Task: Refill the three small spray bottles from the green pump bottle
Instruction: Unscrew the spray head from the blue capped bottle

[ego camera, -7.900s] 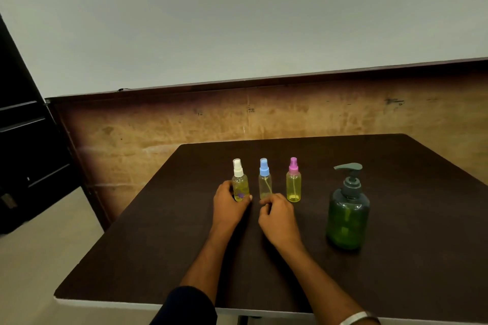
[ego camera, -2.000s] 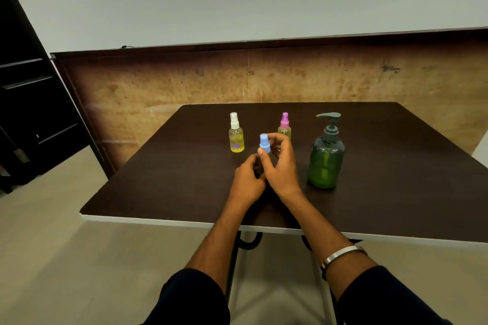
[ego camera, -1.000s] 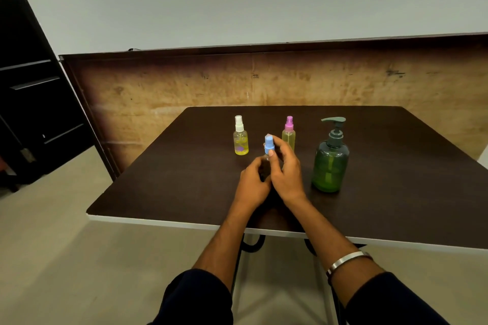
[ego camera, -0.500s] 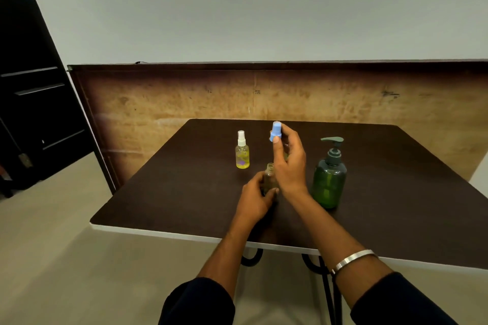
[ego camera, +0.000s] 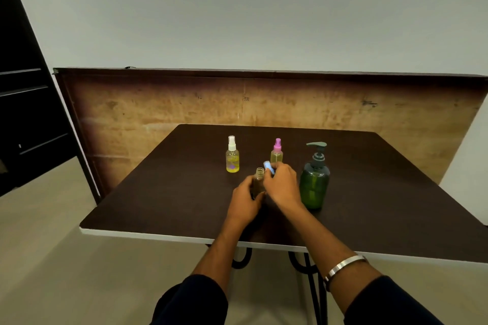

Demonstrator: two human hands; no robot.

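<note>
Gripping the uncapped spray bottle near the middle of the dark bench, the left hand curls round its body and keeps it upright, its neck open. Just beside it, the right hand pinches the blue spray cap at the fingertips. Behind stand the white-capped bottle and pink-capped bottle, well apart; the green pump bottle stands right of the hands.

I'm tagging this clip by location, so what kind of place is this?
Probably a plain indoor room set up as a work spot, not a kitchen or shop: a dark brown square table on black metal legs, a worn plywood board leaning against a bare grey wall, and a beige floor.
</note>
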